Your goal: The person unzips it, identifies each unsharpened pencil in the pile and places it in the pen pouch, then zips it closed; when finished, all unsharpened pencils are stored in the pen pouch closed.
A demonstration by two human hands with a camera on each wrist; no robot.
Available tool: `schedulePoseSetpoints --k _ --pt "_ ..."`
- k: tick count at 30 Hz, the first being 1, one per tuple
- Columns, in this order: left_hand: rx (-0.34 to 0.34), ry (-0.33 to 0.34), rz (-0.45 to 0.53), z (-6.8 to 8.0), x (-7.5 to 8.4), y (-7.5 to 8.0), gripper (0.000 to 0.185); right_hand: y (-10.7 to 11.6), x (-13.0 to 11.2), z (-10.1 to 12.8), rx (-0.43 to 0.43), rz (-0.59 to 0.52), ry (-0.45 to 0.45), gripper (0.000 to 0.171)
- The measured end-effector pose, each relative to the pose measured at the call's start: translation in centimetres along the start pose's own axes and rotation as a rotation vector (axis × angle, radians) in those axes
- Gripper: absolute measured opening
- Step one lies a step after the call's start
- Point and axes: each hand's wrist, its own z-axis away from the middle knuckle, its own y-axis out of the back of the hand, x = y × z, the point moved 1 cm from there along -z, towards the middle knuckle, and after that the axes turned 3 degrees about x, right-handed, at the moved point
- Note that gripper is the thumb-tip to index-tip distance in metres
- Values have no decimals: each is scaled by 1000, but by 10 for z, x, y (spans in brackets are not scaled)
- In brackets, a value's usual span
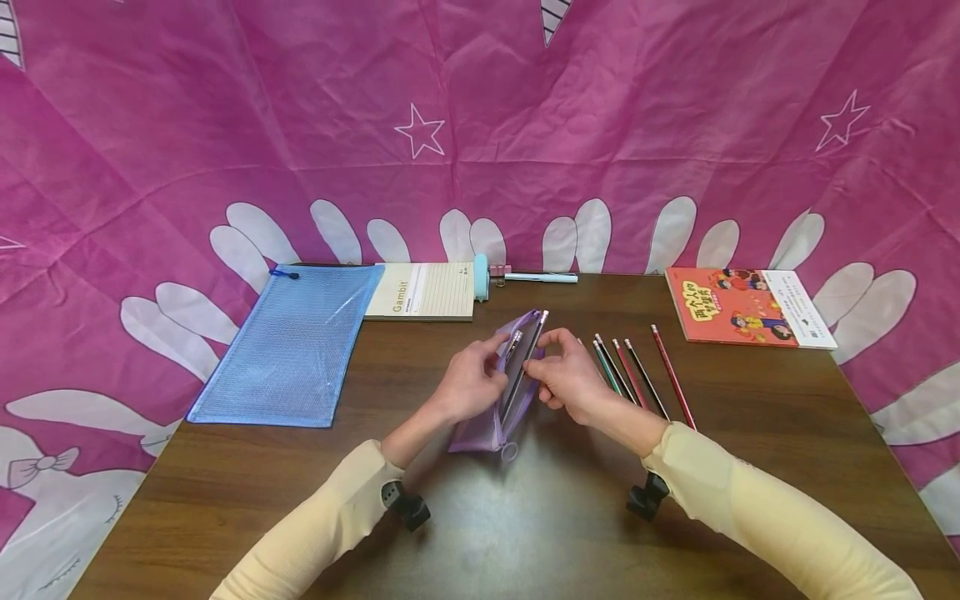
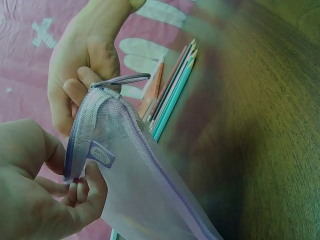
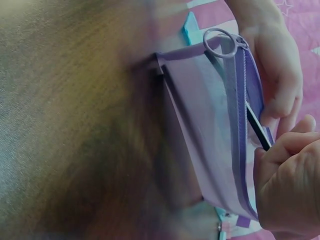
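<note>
A purple mesh pencil pouch [image 1: 487, 429] stands on edge at the middle of the dark wooden table [image 1: 525, 517], its zipper open. My left hand [image 1: 498, 350] pinches the left lip of the opening; the left wrist view shows its fingers [image 2: 82, 192] on the pouch [image 2: 145, 190]. My right hand [image 1: 546, 354] pinches a dark pencil [image 1: 529, 350] slanting into the opening. In the right wrist view the black pencil [image 3: 257, 127] enters the pouch [image 3: 210, 135] beside its ring pull [image 3: 220, 37]. Several loose pencils [image 1: 637, 375] lie just right of my right hand.
A blue mesh zip bag [image 1: 288, 342] lies at the table's left, with a Gambit notepad [image 1: 423, 292] behind the pouch. A light-blue pen [image 1: 540, 277] rests at the back edge and a red book [image 1: 750, 307] at the back right. Pink fabric [image 1: 480, 125] hangs behind.
</note>
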Motion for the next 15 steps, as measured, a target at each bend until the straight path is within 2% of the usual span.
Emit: schedulePoseSetpoints --k 15 --pt "-1 -5 9 0 1 0 68 0 1 1 13 81 4 43"
